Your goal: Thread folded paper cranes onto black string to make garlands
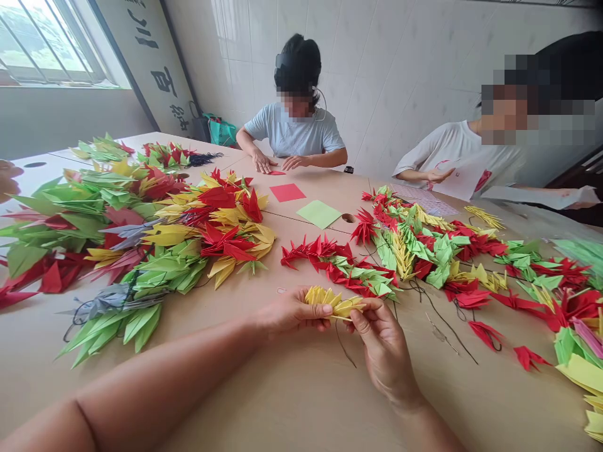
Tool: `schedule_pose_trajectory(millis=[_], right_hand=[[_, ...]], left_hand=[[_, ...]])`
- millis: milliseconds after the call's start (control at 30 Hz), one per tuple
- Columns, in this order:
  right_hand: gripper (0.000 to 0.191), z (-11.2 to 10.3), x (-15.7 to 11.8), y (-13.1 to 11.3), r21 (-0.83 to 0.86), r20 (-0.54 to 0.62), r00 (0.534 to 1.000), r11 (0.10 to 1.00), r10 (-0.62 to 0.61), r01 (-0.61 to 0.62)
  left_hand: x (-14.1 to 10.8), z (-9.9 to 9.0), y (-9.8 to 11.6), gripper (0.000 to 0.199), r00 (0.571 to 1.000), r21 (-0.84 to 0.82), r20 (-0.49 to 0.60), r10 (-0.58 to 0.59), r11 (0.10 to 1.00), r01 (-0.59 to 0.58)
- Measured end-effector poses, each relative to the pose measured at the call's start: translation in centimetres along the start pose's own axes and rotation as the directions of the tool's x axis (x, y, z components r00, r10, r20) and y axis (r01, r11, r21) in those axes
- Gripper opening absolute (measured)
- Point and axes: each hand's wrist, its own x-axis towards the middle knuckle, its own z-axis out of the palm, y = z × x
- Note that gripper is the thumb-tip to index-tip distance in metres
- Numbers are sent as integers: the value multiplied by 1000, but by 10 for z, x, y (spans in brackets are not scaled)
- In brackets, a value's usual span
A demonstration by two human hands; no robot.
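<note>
Between my two hands, low over the table's middle, is a bundle of folded yellow paper pieces (325, 297). My left hand (294, 312) is closed on its left part, thumb on top. At the bundle's right end, my right hand (382, 336) pinches the yellow paper between thumb and fingers. A thin dark thread (346, 346) hangs beneath the bundle onto the table. Just beyond my hands lies a string of red and green folded paper (336, 263).
Heaped folded paper (174, 270) covers the left side; more strings (438, 251) spread right. A red square (287, 192) and a green square (319, 214) lie ahead. Across the table (264, 389), one person (301, 129) presses red paper; another (447, 154) holds white sheets.
</note>
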Motion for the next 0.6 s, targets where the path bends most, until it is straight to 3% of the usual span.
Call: schedule_pose_trajectory(millis=[200,333,600], right_hand=[[10,1,1,-2,-43,41,999,999,-6,8],[12,-1,1,0,-8,60,996,997,73,-73],[22,1,1,-4,48,120,991,997,57,-63]], left_hand=[[0,-1,0,33,1000,50,-11,-22,998,23],[-2,1,1,31,1000,77,8,-26,997,25],[0,2,0,31,1000,-6,-25,-11,1000,11]])
